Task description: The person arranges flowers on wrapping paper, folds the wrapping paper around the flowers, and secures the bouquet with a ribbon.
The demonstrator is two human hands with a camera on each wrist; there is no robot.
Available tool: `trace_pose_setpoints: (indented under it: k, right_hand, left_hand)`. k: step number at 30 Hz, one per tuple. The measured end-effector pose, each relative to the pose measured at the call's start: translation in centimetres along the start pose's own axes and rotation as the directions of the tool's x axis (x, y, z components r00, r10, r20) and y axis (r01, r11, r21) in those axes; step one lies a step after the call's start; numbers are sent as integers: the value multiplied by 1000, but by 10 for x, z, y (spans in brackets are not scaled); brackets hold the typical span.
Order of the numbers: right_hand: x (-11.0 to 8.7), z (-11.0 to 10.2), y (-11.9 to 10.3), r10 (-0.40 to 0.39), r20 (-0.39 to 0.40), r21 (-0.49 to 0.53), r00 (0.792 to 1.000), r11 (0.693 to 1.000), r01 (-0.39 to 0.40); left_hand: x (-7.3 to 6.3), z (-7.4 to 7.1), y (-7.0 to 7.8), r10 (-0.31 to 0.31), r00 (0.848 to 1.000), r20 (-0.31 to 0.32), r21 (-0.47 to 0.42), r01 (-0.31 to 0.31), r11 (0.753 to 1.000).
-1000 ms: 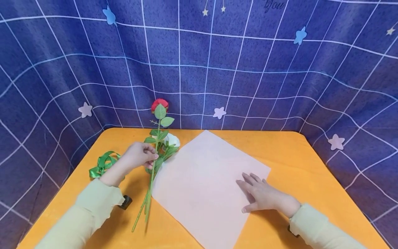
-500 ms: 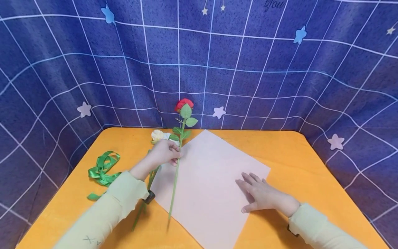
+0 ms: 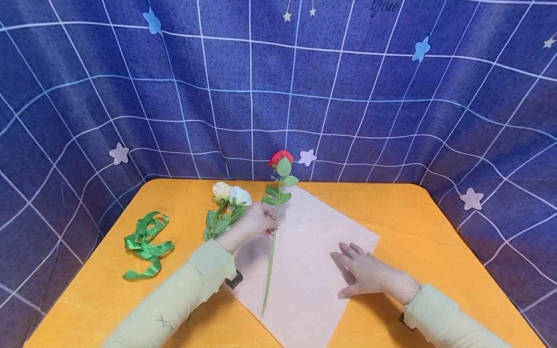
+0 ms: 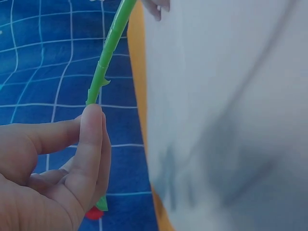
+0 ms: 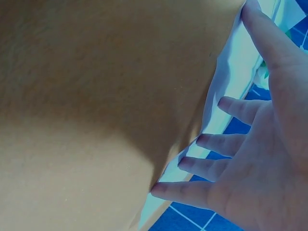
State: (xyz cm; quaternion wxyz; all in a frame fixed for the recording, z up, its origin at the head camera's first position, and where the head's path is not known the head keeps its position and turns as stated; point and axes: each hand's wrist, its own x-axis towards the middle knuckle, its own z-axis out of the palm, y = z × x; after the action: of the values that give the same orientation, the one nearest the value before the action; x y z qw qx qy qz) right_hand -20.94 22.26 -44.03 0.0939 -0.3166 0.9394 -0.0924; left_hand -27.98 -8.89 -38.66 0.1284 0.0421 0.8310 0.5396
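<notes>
Red rose [image 3: 280, 158] is above the pale paper sheet [image 3: 304, 270], bloom beyond the sheet's far corner, cut end toward the person. Left hand [image 3: 259, 220] pinches the stem [image 3: 271, 266] between thumb and fingertips, partway along and below the leaves; presumably this keeps the foliage uncrushed and the flower steerable. Right hand [image 3: 365, 273] has its fingers spread at the sheet's right edge and grips nothing; likely it steadies the paper against sliding on the tabletop [image 3: 391, 208]. Cream flower [image 3: 221, 190] and white flower [image 3: 240, 195] lie together at the left, green ribbon [image 3: 148, 249] farther left, perhaps parked within reach. Left wrist view adds a small thorn [image 4: 105, 82] on the stem, not discernible from the head, and shadows on the paper suggesting the rose is held clear of it. Right wrist view alone shows the sheet's edge running wavy under the fingertips; whether they press firmly, cannot tell.
</notes>
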Motion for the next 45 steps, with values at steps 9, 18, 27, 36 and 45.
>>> trace_pose_setpoints:
  k: [9, 18, 27, 36, 45]
  right_hand:
    - [0, 0, 1, -34, -10, -30, 999, 999, 34]
    - [1, 0, 0, -28, 15, -28, 1000, 999, 28]
    - [0, -1, -1, -37, 5, -28, 999, 999, 37]
    - [0, 3, 2, -31, 17, -32, 999, 999, 32]
    - [2, 3, 1, -23, 38, -18, 999, 1000, 23]
  left_hand:
    - [17, 20, -7, 28, 1000, -11, 84, -27, 996]
    - [32, 42, -20, -16, 999, -36, 23, 16, 1000]
    - [38, 51, -31, -18, 999, -51, 52, 21, 998]
    - [38, 57, -39, -28, 999, -22, 67, 29, 997]
    - [38, 58, -44, -49, 998, -31, 22, 49, 999]
